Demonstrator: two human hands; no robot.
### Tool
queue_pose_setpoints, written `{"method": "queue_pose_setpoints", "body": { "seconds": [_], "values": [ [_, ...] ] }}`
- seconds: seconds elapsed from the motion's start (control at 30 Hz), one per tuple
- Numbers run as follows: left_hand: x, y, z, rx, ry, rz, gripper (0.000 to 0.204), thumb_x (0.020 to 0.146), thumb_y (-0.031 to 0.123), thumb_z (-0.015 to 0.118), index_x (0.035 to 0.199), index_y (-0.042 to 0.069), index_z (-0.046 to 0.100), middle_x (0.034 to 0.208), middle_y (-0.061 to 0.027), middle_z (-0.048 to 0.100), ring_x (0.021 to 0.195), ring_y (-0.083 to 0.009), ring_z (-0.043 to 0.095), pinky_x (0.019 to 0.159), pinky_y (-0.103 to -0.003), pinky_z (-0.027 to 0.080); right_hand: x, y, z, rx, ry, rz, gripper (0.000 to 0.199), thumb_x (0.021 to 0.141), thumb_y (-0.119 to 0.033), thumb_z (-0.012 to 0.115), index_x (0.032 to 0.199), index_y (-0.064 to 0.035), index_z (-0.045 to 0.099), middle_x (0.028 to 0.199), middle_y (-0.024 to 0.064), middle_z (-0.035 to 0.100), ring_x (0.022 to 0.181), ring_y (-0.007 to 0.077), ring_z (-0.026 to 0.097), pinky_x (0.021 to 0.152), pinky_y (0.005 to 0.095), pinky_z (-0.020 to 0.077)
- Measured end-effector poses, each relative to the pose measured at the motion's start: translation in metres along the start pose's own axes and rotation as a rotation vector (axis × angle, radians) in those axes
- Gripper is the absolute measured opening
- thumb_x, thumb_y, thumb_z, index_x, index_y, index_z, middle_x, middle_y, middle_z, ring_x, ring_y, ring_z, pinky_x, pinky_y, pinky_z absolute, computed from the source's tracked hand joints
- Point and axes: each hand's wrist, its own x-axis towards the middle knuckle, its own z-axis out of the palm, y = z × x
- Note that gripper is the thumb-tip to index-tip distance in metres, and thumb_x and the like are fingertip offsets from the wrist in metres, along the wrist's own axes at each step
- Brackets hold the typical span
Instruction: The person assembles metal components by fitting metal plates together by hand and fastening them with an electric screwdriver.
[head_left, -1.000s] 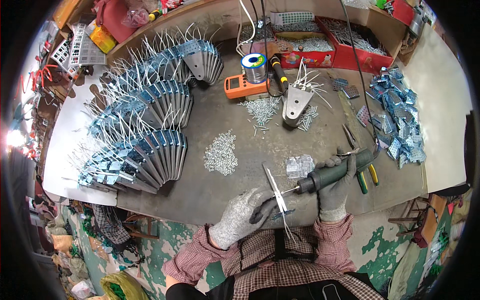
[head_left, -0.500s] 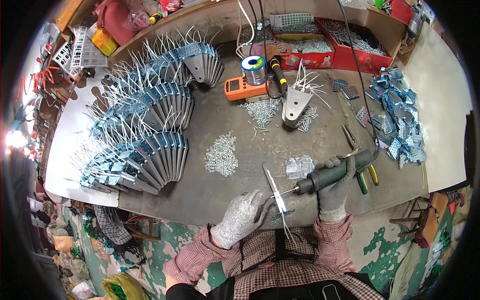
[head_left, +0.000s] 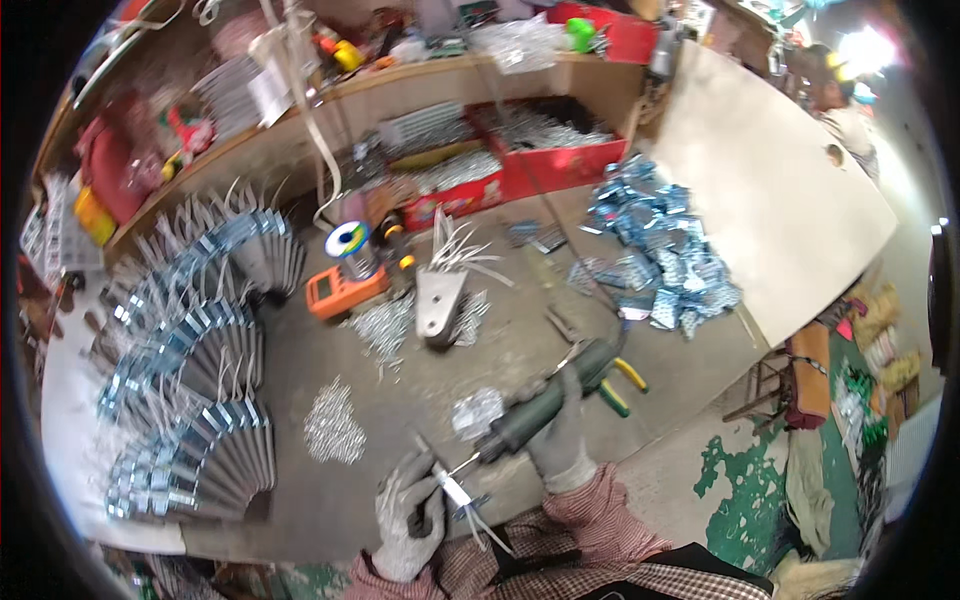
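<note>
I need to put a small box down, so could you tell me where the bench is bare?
Bare grey benchtop lies between the fanned metal pieces and the screw pile, and between the orange tool and that pile. The pale board is free. Crowded: back shelf, blue packets.

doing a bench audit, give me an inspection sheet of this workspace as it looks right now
surface: grey workbench, dusty, strewn with small metal bits.
job's things: dark powered hand tool, tip on a small metal part with white leads.
clutter: fanned rows of finished metal pieces; pile of screws; blue-and-silver parts heap; red trays; orange meter; solder spool; yellow-handled pliers.
grippers: left hand, gloved, pinches the part; right hand, gloved, wraps the tool.
cables: white cord hangs over the shelf.
surroundings: pale board at right; green patchy floor.
</note>
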Motion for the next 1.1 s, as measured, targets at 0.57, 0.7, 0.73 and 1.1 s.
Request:
{"method": "queue_pose_setpoints", "body": {
  "seconds": [0.57,0.7,0.73,1.1],
  "values": [
    [-0.005,-0.02,-0.02,0.175,-0.176,0.279,0.04,0.082,0.004,0.069,0.12,0.004,0.06,0.12,-0.0186,0.064,0.108,-0.0407,0.061,0.099,-0.055,0.045,0.015,-0.093,-0.004,0.106,-0.226,0.184,0.061,0.093,-0.036,0.069,0.138,-0.005,0.043,0.1,0.0061,0.061,0.095,0.0161,0.06,0.095,0.0397,0.0496],
    [0.019,0.014,-0.067,0.362,-0.759,0.126,0.048,0.084,0.026,0.073,0.126,0.011,0.056,0.127,-0.0178,0.057,0.113,-0.0398,0.057,0.093,-0.05,0.049,0.044,-0.193,-0.028,-1.045,-0.497,-0.023,0.069,0.087,-0.028,0.077,0.143,-0.004,0.046,0.111,0.0123,0.065,0.099,0.0221,0.062,0.091,0.0389,0.0517],
    [0.019,0.008,-0.067,0.275,-0.835,0.051,0.057,0.082,0.03,0.075,0.131,0.011,0.054,0.128,-0.0166,0.055,0.115,-0.0388,0.055,0.094,-0.05,0.05,0.064,-0.192,-0.054,-1.352,-0.538,-0.299,0.067,0.085,-0.027,0.078,0.142,-0.0049,0.049,0.111,0.0131,0.065,0.099,0.0244,0.062,0.091,0.0387,0.0513],
    [0.167,-0.105,-0.079,0.312,0.246,-0.169,0.046,0.093,0.028,0.062,0.126,0.003,0.043,0.115,-0.0241,0.053,0.097,-0.0444,0.062,0.078,-0.049,0.054,0.136,-0.215,-0.171,-1.821,-0.099,-0.741,0.043,0.08,-0.01,0.077,0.119,-0.0036,0.061,0.136,0.0245,0.052,0.133,0.0418,0.042,0.112,0.0482,0.0337]
  ]
}}
